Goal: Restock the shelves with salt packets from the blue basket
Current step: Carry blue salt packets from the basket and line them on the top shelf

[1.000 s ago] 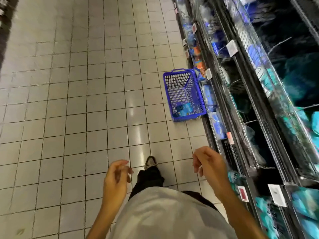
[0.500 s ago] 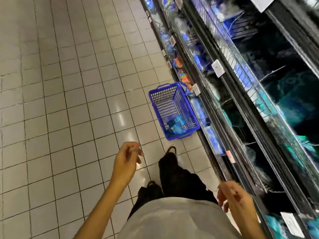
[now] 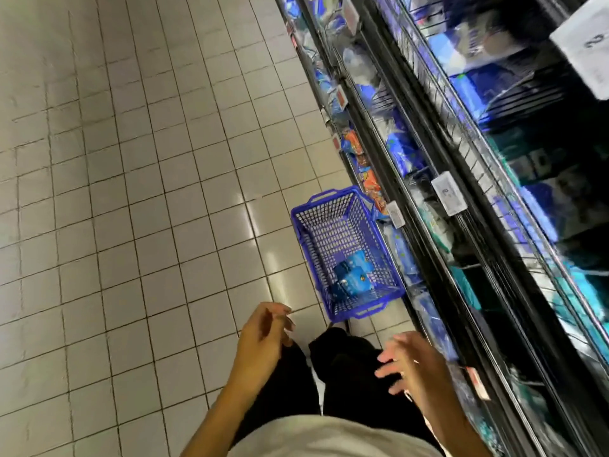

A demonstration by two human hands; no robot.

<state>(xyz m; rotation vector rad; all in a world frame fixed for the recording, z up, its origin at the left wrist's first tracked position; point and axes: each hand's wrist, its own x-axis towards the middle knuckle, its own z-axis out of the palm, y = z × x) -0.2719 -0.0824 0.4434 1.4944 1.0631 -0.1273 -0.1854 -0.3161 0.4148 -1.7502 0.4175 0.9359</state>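
Note:
The blue basket (image 3: 333, 222) stands on the tiled floor against the foot of the shelves (image 3: 461, 206). A few blue salt packets (image 3: 352, 273) lie at its near end. My left hand (image 3: 263, 338) hangs just short of the basket's near rim, fingers loosely curled and holding nothing. My right hand (image 3: 412, 367) is lower right, over my dark trousers, fingers spread and empty. Both hands are apart from the basket.
Wire-fronted shelves with blue, white and teal packets and white price tags (image 3: 448, 196) run along the right. Orange packets (image 3: 369, 179) sit on the bottom shelf beyond the basket. Pale floor tiles (image 3: 148, 209) stretch to the left.
I have stepped closer to the basket, which now sits nearer in the view. My right hand has risen and spread its fingers. My left hand stays loosely curled.

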